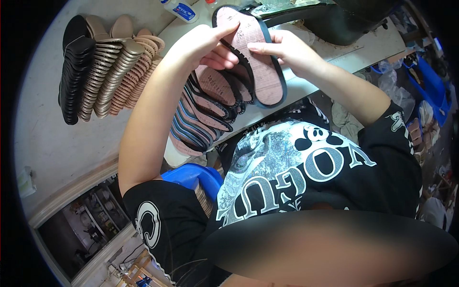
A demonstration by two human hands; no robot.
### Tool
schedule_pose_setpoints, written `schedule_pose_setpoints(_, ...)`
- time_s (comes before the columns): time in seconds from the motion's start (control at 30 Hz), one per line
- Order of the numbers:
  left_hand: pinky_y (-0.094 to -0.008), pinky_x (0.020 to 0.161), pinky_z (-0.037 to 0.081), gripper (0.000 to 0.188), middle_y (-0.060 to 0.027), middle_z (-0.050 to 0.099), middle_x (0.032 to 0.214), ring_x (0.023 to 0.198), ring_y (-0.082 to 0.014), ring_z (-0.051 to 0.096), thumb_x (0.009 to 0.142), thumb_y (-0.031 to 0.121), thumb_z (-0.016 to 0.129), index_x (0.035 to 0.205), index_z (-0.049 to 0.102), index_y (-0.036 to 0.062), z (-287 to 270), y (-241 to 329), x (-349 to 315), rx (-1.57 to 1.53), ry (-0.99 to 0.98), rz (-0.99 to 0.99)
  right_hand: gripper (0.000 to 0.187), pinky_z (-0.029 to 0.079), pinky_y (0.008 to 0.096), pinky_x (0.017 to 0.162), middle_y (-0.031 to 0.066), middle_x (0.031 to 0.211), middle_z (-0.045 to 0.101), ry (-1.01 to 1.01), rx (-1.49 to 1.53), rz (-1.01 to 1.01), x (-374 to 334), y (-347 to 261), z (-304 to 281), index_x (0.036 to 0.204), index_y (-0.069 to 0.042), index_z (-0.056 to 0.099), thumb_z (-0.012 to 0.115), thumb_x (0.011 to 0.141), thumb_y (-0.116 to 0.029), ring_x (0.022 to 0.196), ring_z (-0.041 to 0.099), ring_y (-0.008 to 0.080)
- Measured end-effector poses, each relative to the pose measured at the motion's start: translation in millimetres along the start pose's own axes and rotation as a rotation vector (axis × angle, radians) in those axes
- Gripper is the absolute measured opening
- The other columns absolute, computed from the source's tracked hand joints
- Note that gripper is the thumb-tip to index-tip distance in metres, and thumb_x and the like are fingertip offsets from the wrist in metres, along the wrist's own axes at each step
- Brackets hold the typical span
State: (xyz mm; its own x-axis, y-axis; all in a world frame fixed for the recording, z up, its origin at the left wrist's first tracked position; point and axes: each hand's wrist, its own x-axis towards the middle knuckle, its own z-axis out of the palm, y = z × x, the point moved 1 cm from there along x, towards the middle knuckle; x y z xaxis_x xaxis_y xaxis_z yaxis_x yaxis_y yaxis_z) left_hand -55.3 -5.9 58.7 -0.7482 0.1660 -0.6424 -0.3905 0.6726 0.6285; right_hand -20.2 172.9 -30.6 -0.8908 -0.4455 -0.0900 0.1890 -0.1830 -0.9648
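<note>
Between my two hands is a long insole [267, 76] with a pink lined face, a dark edge and faint marks. My left hand [210, 50] is closed on its left edge, thumb on the pink face near the top. From the opposite edge my right hand [291, 50] grips it too, its thumb lying across the middle and the other fingers partly hidden behind. Just below and left, a row of similar pink insoles [215, 86] with black and blue edges leans in an overlapping pile on the white table [330, 62].
Several stacks of black, beige and gold insoles [107, 71] stand at far left. A white bottle with a blue label [180, 10] sits at the back, near a dark bulky object [344, 21]. A blue container [186, 174] is beside my left elbow; blue plastic [428, 86] lies far right.
</note>
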Motion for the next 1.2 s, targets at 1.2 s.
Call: schedule_pose_setpoints(1.2,-0.0223,0.063,0.044,0.040,-0.0055,0.062,0.081,0.073,-0.0108,0.057,0.075,0.036,0.073,0.094,0.061,0.0028,-68.9,24.7,71.0,0.384,0.365,0.906,0.031,0.052,0.0225,0.056,0.0146,0.076,0.066,0.235,0.473,-0.046,28.6,-7.0,36.9,0.092,0.005,0.062,0.062,0.085,-0.025,0.063,0.066,0.0166)
